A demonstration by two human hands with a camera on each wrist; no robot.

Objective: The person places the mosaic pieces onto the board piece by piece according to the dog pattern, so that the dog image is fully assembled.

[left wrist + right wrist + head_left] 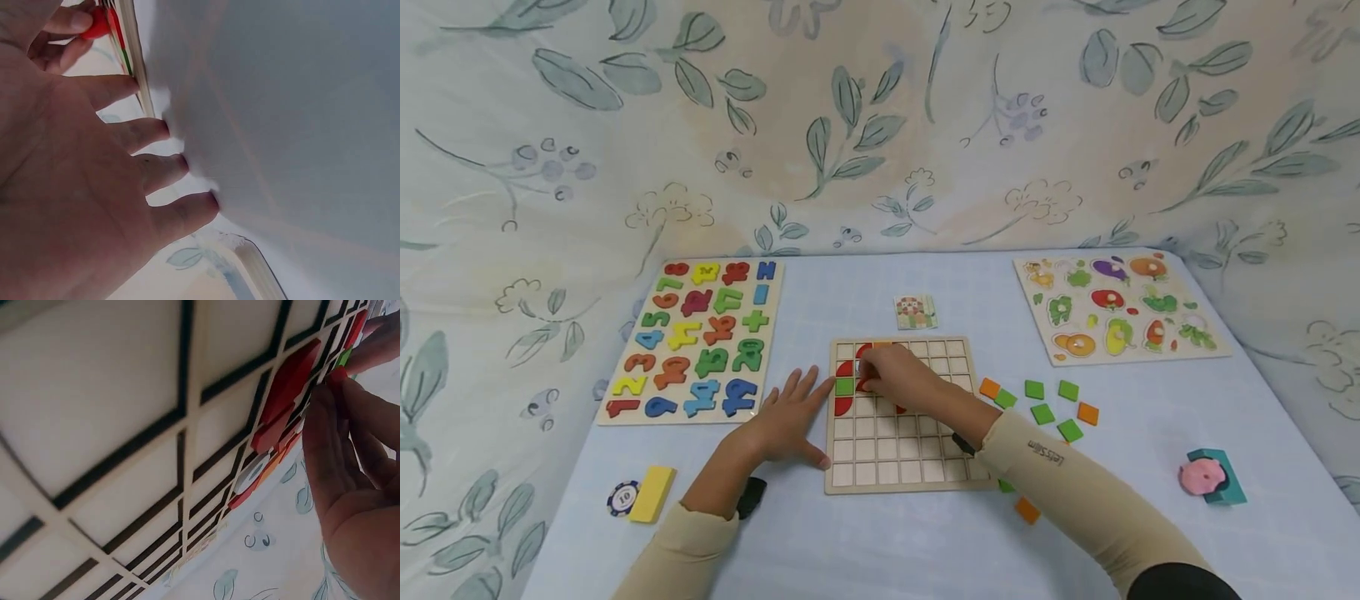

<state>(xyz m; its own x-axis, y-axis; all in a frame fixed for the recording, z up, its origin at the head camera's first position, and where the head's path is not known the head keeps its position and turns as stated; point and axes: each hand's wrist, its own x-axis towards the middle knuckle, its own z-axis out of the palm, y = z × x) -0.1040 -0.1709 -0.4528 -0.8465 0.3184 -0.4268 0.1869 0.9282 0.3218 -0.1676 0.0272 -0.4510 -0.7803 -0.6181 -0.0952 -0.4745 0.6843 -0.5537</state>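
Observation:
A wooden grid board (887, 473) lies in the middle of the table in the head view. My right hand (898, 379) is over its upper left part and pinches a small red piece (338, 384) between thumb and fingers. Red rounded pieces (843, 406) and a green square tile (845, 386) sit in the left column of the grid. More red pieces (290, 381) and a white piece with a grey dot (252, 472) show in the right wrist view. With fingers spread, my left hand (784, 423) touches the board's left edge.
Loose green tiles (1042, 413) and orange tiles (1087, 413) lie right of the board. A number puzzle (685, 346) stands left, a vegetable puzzle (1120, 312) right, a picture card (915, 312) behind. Nearer are a yellow block (652, 494), a poker chip (622, 498) and a pink-and-teal toy (1213, 477).

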